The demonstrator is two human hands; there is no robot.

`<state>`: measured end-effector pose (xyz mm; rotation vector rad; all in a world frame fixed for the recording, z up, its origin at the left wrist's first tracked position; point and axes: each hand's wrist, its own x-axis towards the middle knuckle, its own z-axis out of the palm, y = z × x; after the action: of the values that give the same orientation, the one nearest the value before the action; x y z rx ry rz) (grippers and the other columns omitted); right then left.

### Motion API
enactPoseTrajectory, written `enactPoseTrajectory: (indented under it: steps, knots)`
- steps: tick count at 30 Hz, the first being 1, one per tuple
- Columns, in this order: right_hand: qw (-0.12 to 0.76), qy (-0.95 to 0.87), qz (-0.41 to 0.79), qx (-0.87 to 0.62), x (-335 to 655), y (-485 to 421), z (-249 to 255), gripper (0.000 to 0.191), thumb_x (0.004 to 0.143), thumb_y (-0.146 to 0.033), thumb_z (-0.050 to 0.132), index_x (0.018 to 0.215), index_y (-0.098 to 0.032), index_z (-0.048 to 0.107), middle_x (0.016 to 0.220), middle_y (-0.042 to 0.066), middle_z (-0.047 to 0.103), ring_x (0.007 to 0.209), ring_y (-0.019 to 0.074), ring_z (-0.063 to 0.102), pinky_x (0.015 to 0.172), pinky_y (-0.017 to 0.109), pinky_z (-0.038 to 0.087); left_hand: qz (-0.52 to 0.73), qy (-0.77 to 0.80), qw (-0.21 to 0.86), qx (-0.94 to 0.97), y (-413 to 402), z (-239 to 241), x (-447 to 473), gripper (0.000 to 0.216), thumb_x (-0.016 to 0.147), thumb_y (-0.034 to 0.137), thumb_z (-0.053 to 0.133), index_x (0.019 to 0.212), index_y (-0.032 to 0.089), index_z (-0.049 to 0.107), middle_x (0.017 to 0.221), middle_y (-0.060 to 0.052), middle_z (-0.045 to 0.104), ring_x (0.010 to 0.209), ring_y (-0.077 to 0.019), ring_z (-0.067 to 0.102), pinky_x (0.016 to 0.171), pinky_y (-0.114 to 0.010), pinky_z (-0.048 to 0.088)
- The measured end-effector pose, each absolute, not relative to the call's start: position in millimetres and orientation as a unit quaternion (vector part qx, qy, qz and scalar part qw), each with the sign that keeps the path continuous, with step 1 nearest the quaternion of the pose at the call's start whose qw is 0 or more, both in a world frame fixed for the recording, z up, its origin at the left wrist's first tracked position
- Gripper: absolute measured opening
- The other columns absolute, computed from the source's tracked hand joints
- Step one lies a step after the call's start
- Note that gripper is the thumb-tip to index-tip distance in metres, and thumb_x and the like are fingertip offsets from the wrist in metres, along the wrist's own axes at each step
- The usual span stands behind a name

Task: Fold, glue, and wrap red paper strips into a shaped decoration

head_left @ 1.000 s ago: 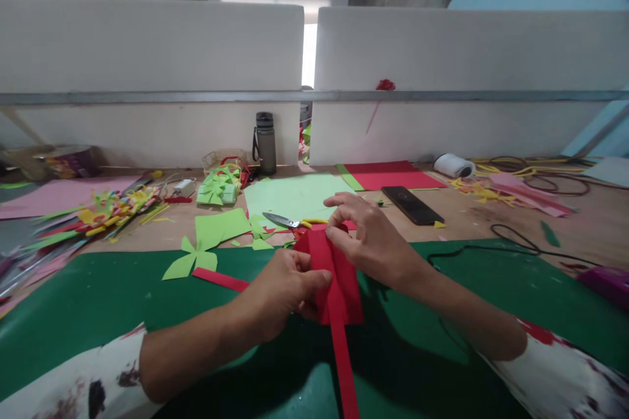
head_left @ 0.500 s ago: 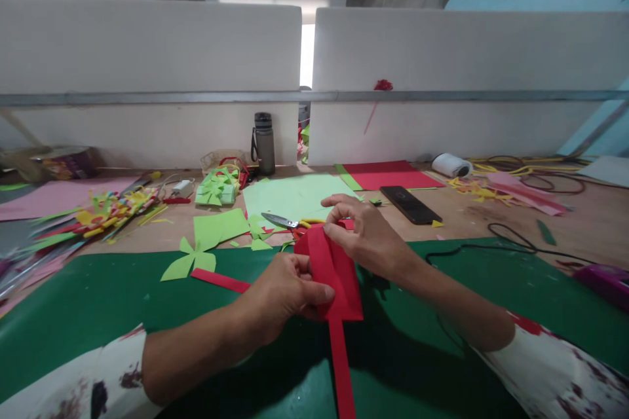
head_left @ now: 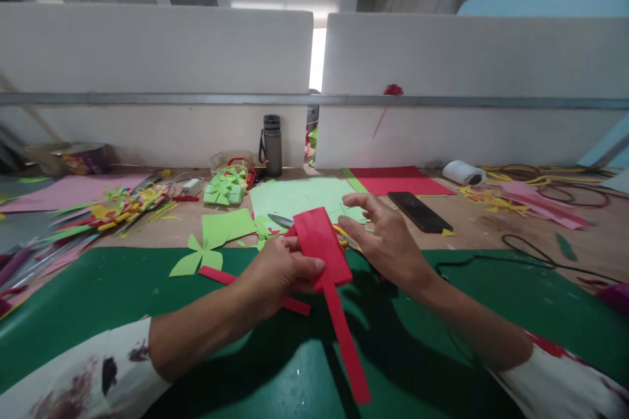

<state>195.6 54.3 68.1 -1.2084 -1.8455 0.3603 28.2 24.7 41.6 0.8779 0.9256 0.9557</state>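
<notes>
My left hand pinches a folded red paper piece above the green mat. A long red strip hangs from the fold toward me. Just right of the paper, my right hand is off it, fingers spread and holding nothing. Scissors with yellow handles lie right behind the red paper, partly hidden by it. A second red strip lies flat on the mat under my left hand.
Light green sheets and cut green shapes lie behind the mat. A black phone, red sheet, white tape roll and cables sit to the right. A grey bottle stands by the white partition. Colourful scraps lie left.
My right hand has let go of the red paper's top and opened beside it. The left hand alone now holds the paper, tilted flatter and a little farther from me.
</notes>
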Motion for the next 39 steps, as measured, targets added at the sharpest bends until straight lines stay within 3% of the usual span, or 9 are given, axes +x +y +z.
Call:
enactPoseTrajectory:
  steps: [2,4,7,11,14,18,39]
  knots:
    - [0.43,-0.738,0.174,-0.491,200,52,64,0.019,0.082,-0.037,0.052,0.084,-0.019,0.055,0.08,0.002,0.06,0.072,0.0165,0.055,0.064,0.028,0.042,0.46,0.412,0.685,0.387,32,44,22,0.03,0.057,0.01,0.072,0.086,0.009,0.066,0.077,-0.008,0.069,0.062,-0.017,0.065,0.058,-0.029,0.054]
    - [0.373,-0.752,0.235,-0.49,202,49,57,0.031,0.085,-0.045,0.046,0.069,-0.019,0.053,0.062,-0.001,0.053,0.058,0.0137,0.049,0.053,0.026,0.036,0.479,0.417,0.672,0.381,39,44,17,0.027,0.057,0.01,0.073,0.083,0.009,0.066,0.073,-0.007,0.068,0.058,-0.0152,0.063,0.055,-0.026,0.053]
    - [0.267,-0.759,0.375,-0.461,199,44,44,0.046,0.084,-0.054,0.042,0.059,-0.017,0.052,0.055,0.0,0.052,0.054,0.0125,0.048,0.052,0.025,0.034,0.493,0.425,0.661,0.373,46,42,13,0.022,0.056,0.009,0.072,0.078,0.009,0.065,0.069,-0.006,0.067,0.055,-0.0145,0.062,0.053,-0.026,0.053]
    - [0.211,-0.723,0.485,-0.444,189,39,27,0.044,0.079,-0.053,0.049,0.055,-0.017,0.051,0.05,-0.002,0.048,0.047,0.009,0.04,0.046,0.023,0.028,0.495,0.425,0.659,0.374,49,38,12,0.02,0.056,0.008,0.072,0.074,0.009,0.064,0.065,-0.004,0.066,0.051,-0.0128,0.06,0.052,-0.025,0.052]
    - [0.212,-0.712,0.487,-0.459,184,37,23,0.039,0.078,-0.044,0.053,0.05,-0.017,0.046,0.045,-0.004,0.042,0.043,0.0072,0.033,0.044,0.023,0.023,0.491,0.422,0.661,0.38,51,36,12,0.019,0.057,0.008,0.073,0.074,0.009,0.064,0.066,-0.005,0.067,0.052,-0.0132,0.061,0.053,-0.026,0.052]
    - [0.208,-0.697,0.492,-0.478,184,36,24,0.034,0.078,-0.037,0.051,0.05,-0.018,0.045,0.044,-0.003,0.047,0.039,0.0069,0.038,0.042,0.021,0.025,0.484,0.423,0.663,0.383,52,33,12,0.017,0.059,0.007,0.071,0.075,0.008,0.063,0.068,-0.006,0.067,0.052,-0.0134,0.061,0.052,-0.025,0.052]
    - [0.194,-0.737,0.437,-0.478,186,32,24,0.032,0.081,-0.031,0.047,0.052,-0.018,0.047,0.045,-0.004,0.048,0.041,0.008,0.04,0.042,0.021,0.028,0.491,0.455,0.625,0.401,51,38,12,0.019,0.058,0.011,0.073,0.073,0.009,0.063,0.064,-0.006,0.067,0.053,-0.0145,0.062,0.05,-0.025,0.051]
